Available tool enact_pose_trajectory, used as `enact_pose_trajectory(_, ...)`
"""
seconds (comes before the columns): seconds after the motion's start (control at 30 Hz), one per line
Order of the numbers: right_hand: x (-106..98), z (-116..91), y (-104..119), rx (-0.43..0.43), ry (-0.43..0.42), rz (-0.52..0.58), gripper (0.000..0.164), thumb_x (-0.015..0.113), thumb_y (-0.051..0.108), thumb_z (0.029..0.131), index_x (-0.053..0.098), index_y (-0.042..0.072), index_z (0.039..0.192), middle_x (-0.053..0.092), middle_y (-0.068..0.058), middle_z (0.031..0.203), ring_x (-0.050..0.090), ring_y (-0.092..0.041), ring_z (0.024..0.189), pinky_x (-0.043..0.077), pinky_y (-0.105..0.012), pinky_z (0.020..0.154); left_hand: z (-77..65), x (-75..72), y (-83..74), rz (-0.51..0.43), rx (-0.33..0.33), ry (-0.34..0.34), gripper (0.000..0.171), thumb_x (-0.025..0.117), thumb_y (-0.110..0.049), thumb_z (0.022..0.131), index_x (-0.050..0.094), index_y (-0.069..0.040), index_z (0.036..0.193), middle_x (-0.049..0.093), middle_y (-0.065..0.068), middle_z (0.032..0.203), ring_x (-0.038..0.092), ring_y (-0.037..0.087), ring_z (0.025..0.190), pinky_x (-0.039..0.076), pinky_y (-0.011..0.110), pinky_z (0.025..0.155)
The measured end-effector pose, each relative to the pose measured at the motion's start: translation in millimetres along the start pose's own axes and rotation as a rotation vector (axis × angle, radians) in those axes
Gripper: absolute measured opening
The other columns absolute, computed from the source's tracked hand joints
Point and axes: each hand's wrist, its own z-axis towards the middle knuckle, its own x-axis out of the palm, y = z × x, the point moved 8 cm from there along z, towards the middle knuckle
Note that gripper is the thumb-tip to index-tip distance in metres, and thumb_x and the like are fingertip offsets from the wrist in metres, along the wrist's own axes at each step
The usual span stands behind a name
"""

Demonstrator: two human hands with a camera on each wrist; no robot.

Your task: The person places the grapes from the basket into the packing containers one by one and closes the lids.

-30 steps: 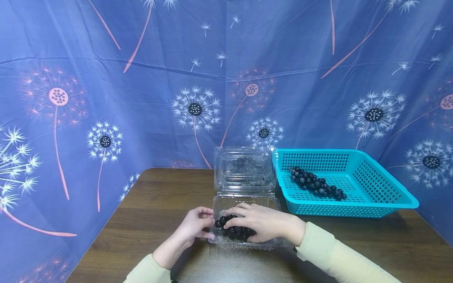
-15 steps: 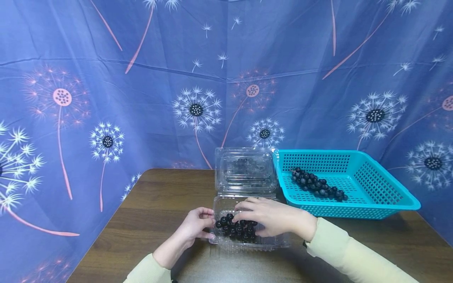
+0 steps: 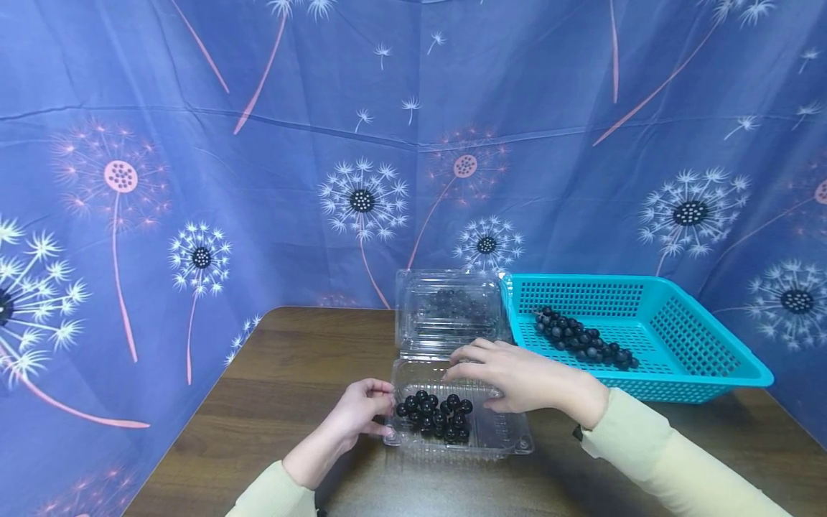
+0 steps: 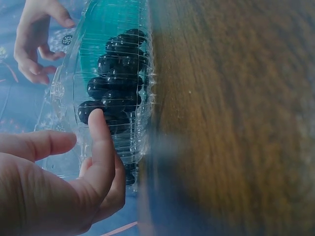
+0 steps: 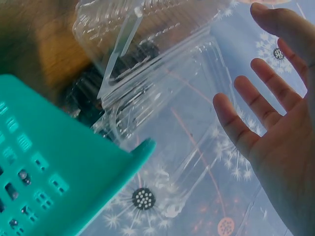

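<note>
A clear plastic clamshell container (image 3: 494,431) stands on the table with its lid (image 3: 413,323) raised at the back. Inside its left half lies a bunch of dark grapes (image 3: 439,416). My left hand (image 3: 357,411) touches the container's left side with its fingertips; in the left wrist view, a fingertip (image 4: 97,115) meets the clear wall in front of the grapes. My right hand (image 3: 523,377) hovers over the container's right rear part, fingers spread and holding nothing. The right wrist view also shows this hand (image 5: 280,113) apart from everything.
To the right of the container stands a turquoise basket (image 3: 685,384) with another bunch of dark grapes (image 3: 584,341) in it. A wooden table (image 3: 291,373) lies beneath. Behind hangs a blue dandelion-print cloth (image 3: 271,179).
My right hand has let go of the bunch of grapes and moved up and to the right, uncovering it in the container. My left hand has stayed at the container's side.
</note>
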Motion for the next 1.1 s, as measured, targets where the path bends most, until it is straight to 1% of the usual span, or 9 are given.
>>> enact_pose_trajectory(0.27, -11, -8, -9, 0.025, -0.015, 0.005, 0.07, 0.079, 0.028, 0.07, 0.049, 0.025, 0.132, 0.05, 0.002, 0.131, 0.048, -0.017, 0.117, 0.048, -0.04, 0.094, 5.0, -1.6, -1.2, 0.018, 0.003, -0.014, 0.041, 0.056, -0.002, 0.083, 0.046, 0.013, 0.119, 0.055, 0.012, 0.095, 0.054, 0.019, 0.078, 0.054, 0.025, 0.054)
enact_pose_trajectory(0.4, -17, -10, -13, 0.032, -0.018, 0.003, 0.07, 0.079, 0.024, 0.07, 0.049, 0.024, 0.133, 0.05, 0.0, 0.132, 0.049, -0.019, 0.117, 0.048, -0.042, 0.094, 8.1, -1.9, -1.9, 0.011, 0.001, -0.024, 0.042, 0.056, -0.003, 0.082, 0.046, 0.013, 0.119, 0.053, 0.009, 0.094, 0.052, 0.018, 0.078, 0.054, 0.025, 0.055)
enact_pose_trajectory(0.53, -22, -14, -18, 0.045, -0.018, -0.007, 0.068, 0.078, 0.023, 0.073, 0.048, 0.025, 0.133, 0.049, 0.0, 0.134, 0.049, -0.019, 0.118, 0.048, -0.042, 0.093, 9.9, -1.8, -3.7, 0.009, 0.0, -0.03, 0.042, 0.057, -0.002, 0.081, 0.046, 0.012, 0.12, 0.053, 0.007, 0.092, 0.051, 0.017, 0.076, 0.053, 0.025, 0.054)
enact_pose_trajectory(0.67, -28, -19, -24, 0.066, -0.014, -0.016, 0.068, 0.079, 0.021, 0.073, 0.048, 0.025, 0.133, 0.048, 0.001, 0.134, 0.049, -0.018, 0.116, 0.048, -0.043, 0.093, 11.7, -1.8, -4.8, 0.009, -0.003, -0.022, 0.042, 0.056, 0.0, 0.082, 0.045, 0.012, 0.121, 0.052, 0.007, 0.091, 0.051, 0.016, 0.074, 0.053, 0.024, 0.053)
enact_pose_trajectory(0.8, -35, -24, -30, 0.082, -0.016, -0.036, 0.069, 0.08, 0.021, 0.073, 0.048, 0.026, 0.133, 0.049, 0.001, 0.132, 0.049, -0.018, 0.114, 0.05, -0.042, 0.088, 14.2, -2.0, -4.1, 0.009, -0.018, -0.009, 0.043, 0.056, 0.001, 0.082, 0.046, 0.012, 0.122, 0.052, 0.006, 0.089, 0.05, 0.016, 0.073, 0.052, 0.023, 0.053)
enact_pose_trajectory(0.9, -41, -28, -35, 0.079, -0.029, -0.06, 0.069, 0.08, 0.022, 0.072, 0.048, 0.025, 0.133, 0.05, 0.0, 0.131, 0.049, -0.018, 0.111, 0.051, -0.041, 0.082, 15.3, -2.5, -3.1, 0.012, -0.03, 0.002, 0.044, 0.056, 0.001, 0.081, 0.046, 0.012, 0.122, 0.052, 0.005, 0.088, 0.05, 0.016, 0.073, 0.052, 0.023, 0.053)
enact_pose_trajectory(0.97, -46, -30, -38, 0.077, -0.048, -0.073, 0.07, 0.081, 0.021, 0.071, 0.049, 0.025, 0.133, 0.05, 0.0, 0.13, 0.049, -0.017, 0.111, 0.051, -0.04, 0.082, 15.7, -3.1, -2.9, 0.012, -0.037, 0.008, 0.044, 0.056, 0.001, 0.08, 0.045, 0.011, 0.122, 0.052, 0.005, 0.087, 0.051, 0.016, 0.072, 0.052, 0.023, 0.053)
enact_pose_trajectory(1.1, -53, -37, -46, 0.108, -0.079, -0.079, 0.067, 0.079, 0.017, 0.071, 0.051, 0.025, 0.13, 0.05, 0.003, 0.13, 0.049, -0.015, 0.109, 0.05, -0.039, 0.084, 16.2, -3.9, -3.1, 0.006, -0.047, 0.018, 0.044, 0.056, 0.001, 0.08, 0.046, 0.011, 0.122, 0.053, 0.005, 0.087, 0.051, 0.015, 0.072, 0.053, 0.023, 0.054)
